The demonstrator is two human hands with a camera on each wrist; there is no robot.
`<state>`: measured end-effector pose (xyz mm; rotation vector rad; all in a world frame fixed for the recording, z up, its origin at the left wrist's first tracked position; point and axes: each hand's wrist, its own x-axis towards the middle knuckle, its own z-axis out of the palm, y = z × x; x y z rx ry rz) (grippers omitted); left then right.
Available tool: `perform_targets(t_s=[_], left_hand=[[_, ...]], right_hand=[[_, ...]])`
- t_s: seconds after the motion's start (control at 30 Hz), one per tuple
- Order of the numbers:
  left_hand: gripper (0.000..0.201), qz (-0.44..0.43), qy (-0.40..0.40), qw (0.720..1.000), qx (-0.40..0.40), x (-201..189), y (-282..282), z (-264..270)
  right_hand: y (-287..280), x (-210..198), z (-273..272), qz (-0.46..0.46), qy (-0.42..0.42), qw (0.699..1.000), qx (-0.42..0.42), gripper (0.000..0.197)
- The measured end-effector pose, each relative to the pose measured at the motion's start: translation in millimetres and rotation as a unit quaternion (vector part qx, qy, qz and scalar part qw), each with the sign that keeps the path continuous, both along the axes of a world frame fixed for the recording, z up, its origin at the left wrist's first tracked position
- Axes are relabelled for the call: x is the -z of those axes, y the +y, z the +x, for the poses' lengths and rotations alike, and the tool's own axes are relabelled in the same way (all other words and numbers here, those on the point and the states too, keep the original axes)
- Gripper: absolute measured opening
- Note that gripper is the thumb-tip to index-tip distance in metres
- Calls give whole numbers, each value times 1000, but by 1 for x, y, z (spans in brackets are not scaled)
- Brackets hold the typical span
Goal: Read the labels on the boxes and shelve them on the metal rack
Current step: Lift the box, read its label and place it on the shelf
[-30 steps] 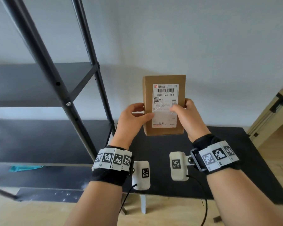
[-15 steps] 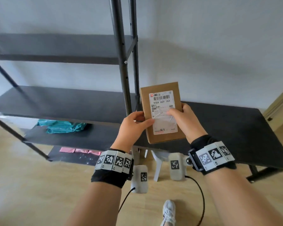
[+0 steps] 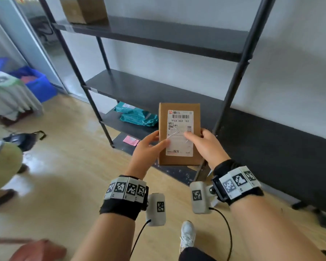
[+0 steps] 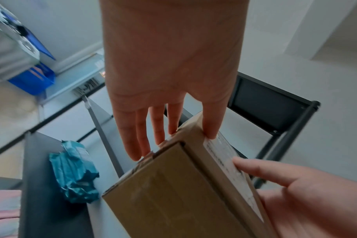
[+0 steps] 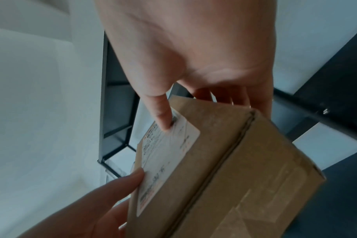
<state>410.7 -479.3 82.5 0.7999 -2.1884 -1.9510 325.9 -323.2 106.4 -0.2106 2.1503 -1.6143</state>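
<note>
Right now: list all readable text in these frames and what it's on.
"900X H69 183": on the white shipping label of the cardboard box held by the left hand and right hand.
Barcode and the label's smaller print: too small to read.
Wrist views: label blurred.
Box on the top shelf: no legible text.

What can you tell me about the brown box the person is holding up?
The box is small, plain brown cardboard, taped shut along a seam. It stands upright in the air in front of the black metal rack, touching no shelf. A white label with a barcode and the print "900X H69 183" covers most of its front. The left hand and right hand grip its sides, with both thumbs pressing on the label.
</note>
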Motion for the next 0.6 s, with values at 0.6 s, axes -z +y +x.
perform_targets(t_s=[0.6], left_hand=[[52, -37, 12, 969, -244, 9, -262, -35]], right_hand=[[-313, 19, -93, 21, 14, 980, -198, 36]])
